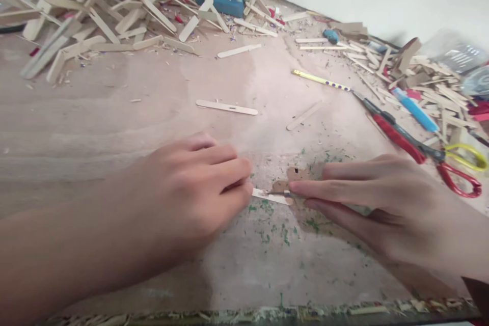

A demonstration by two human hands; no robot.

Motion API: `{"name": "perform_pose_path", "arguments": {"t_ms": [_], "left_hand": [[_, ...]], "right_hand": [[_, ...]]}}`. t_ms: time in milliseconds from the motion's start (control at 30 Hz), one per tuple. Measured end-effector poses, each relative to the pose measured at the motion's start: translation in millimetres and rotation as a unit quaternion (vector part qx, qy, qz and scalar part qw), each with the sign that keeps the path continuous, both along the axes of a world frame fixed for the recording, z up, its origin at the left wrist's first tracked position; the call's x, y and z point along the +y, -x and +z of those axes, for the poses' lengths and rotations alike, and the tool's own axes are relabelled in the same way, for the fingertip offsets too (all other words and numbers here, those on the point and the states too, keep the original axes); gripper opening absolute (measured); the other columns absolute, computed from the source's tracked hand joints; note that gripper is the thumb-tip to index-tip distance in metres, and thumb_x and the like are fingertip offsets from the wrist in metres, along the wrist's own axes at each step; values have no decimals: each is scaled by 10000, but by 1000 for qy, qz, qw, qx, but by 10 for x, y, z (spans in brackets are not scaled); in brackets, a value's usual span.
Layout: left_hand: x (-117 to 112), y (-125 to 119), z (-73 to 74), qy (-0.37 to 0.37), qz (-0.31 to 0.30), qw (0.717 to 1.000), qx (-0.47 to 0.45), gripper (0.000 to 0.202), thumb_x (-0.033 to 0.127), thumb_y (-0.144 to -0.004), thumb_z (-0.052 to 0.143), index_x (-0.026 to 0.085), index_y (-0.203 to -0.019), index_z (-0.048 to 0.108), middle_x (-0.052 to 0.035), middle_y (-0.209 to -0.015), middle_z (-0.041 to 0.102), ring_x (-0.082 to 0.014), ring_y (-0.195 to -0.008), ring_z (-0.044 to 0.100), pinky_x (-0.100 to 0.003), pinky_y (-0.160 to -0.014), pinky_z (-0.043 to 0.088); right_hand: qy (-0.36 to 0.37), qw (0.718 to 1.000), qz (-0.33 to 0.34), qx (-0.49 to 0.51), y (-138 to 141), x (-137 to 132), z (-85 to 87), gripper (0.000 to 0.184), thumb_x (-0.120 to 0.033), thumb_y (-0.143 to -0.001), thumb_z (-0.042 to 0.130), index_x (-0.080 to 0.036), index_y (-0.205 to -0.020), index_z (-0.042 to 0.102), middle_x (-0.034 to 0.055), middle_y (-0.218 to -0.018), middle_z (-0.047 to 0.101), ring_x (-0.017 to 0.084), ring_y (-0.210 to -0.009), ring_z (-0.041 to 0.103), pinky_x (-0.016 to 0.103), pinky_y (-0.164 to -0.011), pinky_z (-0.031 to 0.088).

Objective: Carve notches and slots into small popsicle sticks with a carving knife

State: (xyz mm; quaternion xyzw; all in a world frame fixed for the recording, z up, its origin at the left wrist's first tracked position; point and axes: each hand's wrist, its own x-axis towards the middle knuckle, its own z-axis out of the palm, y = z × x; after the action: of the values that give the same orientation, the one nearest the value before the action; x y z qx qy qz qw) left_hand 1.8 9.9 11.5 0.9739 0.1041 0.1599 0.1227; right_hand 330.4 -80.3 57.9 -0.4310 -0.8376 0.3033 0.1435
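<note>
My left hand (198,183) is closed over one end of a flat wooden craft stick (275,198), pinning it to the table. In my right hand (376,201) I grip a craft knife (286,193) between thumb and fingers; its metal collar and thin blade show, while the handle is hidden. The blade rests on or just over the stick's uncovered part, close to my left fingertips. Just beyond the hands lies another craft stick with a small slot (232,108). A thinner-looking stick (304,115) sits to its right.
Wooden sticks are heaped at the back left (114,10) and the right (428,84). On the right lie a yellow pencil (321,80), red-handled cutters (399,137), yellow-handled scissors (468,157) and a blue tool (414,109). A dark object on a blue base (219,0) stands behind. Green shavings litter the wooden table (133,137).
</note>
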Motion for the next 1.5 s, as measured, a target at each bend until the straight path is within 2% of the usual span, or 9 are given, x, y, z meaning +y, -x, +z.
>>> {"name": "perform_pose_path", "arguments": {"t_ms": [233,500,667,867,1000,1100,1200,1333,1500], "left_hand": [[92,0,55,-44,-50,998,6,532,30,-1243,405,211,-1079,878,-55,-1072,853,-252,-998,796,-443,-924,623],[36,0,56,-53,-63,997,5,443,16,-1179,530,239,-1025,881,-55,-1032,829,-265,-988,776,-463,-940,671],[34,-5,48,-46,-59,997,12,421,36,-1201,542,215,-1028,882,-65,-1041,809,-270,-999,759,-459,-959,664],[30,-26,14,-32,-57,998,-12,441,50,-1208,528,202,-950,852,-66,-1006,771,-272,-947,709,-447,-891,628],[6,-36,21,-24,-57,998,-13,407,52,-1179,565,205,-896,813,-60,-1009,755,-265,-952,663,-427,-878,593],[-14,-31,19,-13,-60,998,-8,414,50,-1129,600,232,-783,734,-51,-998,735,-259,-952,618,-417,-860,557],[-31,-13,4,2,-59,998,-2,394,35,-1062,656,238,-727,692,-47,-986,704,-259,-947,583,-427,-870,537],[-53,-11,2,0,-57,998,3,352,19,-1071,601,210,-887,832,-39,-977,679,-254,-927,584,-427,-853,519],[-61,-19,17,4,-56,998,0,403,17,-1026,652,239,-691,683,-42,-969,686,-254,-916,568,-448,-840,504]], "right_hand": [[-23,1000,10,-16,20,-43,-48,287,-250,-1343,601,-232,-1521,825,-36,-961,785,78,-676,629,254,-651,471],[-12,1000,-23,-14,43,-58,2,317,-244,-1327,627,-300,-1560,834,-63,-887,702,71,-672,642,244,-629,461],[-8,1000,1,-13,-17,-24,-50,307,-249,-1323,644,-297,-1565,828,-48,-932,756,87,-653,587,267,-622,440],[-17,999,24,-12,14,24,-30,278,-250,-1350,603,-245,-1548,799,-30,-1036,823,63,-825,755,208,-716,506],[-36,998,18,-38,115,-45,30,290,-238,-1354,576,-205,-1511,817,-23,-981,814,67,-673,665,235,-619,476],[-37,998,-4,-46,193,-133,30,303,-229,-1338,586,-186,-1505,835,7,-975,858,96,-651,714,266,-575,493],[-8,998,-50,-26,239,-176,-3,326,-231,-1324,598,-175,-1428,902,73,-1075,958,149,-735,862,255,-613,621],[63,993,-97,24,237,-157,-49,320,-245,-1290,670,-114,-1364,954,132,-1287,979,234,-1016,990,204,-818,775],[107,985,-129,29,232,-184,-98,298,-275,-1278,700,-179,-1336,977,51,-1224,989,198,-835,965,182,-606,721]]}}
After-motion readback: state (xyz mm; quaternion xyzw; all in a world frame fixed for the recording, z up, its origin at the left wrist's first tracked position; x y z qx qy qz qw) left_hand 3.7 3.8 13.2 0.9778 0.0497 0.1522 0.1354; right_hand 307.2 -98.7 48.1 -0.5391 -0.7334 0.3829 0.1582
